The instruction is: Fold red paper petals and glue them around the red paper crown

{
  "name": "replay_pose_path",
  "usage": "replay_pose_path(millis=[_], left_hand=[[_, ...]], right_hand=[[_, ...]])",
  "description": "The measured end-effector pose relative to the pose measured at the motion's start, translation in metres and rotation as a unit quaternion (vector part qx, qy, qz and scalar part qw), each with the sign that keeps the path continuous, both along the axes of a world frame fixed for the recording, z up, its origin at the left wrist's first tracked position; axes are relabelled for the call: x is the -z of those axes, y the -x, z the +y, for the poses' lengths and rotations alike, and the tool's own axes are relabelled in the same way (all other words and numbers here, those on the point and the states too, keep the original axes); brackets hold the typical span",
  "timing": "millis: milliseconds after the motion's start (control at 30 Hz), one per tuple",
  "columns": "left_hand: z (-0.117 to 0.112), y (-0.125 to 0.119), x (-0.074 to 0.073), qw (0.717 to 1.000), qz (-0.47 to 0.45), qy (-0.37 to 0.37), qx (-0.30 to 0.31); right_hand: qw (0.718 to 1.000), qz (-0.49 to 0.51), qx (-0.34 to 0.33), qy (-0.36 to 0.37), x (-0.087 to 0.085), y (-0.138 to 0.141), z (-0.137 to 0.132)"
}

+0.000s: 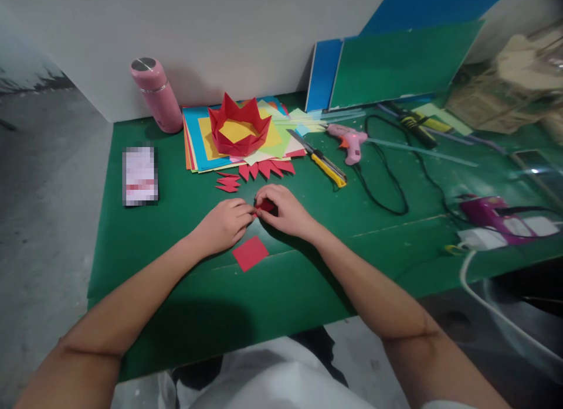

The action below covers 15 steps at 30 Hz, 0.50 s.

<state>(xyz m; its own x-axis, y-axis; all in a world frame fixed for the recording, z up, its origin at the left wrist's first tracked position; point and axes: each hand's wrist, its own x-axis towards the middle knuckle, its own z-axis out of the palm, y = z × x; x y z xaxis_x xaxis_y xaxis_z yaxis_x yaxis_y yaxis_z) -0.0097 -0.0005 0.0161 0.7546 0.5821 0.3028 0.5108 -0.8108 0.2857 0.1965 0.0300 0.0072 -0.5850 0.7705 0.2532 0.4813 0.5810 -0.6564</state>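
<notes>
Between my two hands is a small piece of red paper [266,207], partly covered by fingers. My right hand [281,207] curls over it with thumb and fingers pinched on its left side. My left hand [227,221] meets it at the fingertips, fingers bent together on the paper's edge. Just below lies a flat red paper square [250,254]. Beyond my hands are folded red paper pieces in two groups, a small stack [227,182] and a wider row [267,169]. Behind them a red folded-paper ring with pointed tips [241,140] rests on coloured paper sheets [193,140].
Right of the paper lie a yellow utility knife [328,167] and a pink glue gun [348,140] with a looping black cord. A pink bottle [157,95] stands at the back left. A purple power strip [497,218] sits at the right on the green table [185,303].
</notes>
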Motion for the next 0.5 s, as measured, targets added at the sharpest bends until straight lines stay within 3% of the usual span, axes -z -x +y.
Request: replay_pose_path(millis=[500], left_hand=[[0.001,0.0023,-0.0027,1.0,-0.016,0.022,0.004]], right_hand=[[1.0,-0.002,-0.003,0.014,-0.0006,-0.0027,-0.0034]])
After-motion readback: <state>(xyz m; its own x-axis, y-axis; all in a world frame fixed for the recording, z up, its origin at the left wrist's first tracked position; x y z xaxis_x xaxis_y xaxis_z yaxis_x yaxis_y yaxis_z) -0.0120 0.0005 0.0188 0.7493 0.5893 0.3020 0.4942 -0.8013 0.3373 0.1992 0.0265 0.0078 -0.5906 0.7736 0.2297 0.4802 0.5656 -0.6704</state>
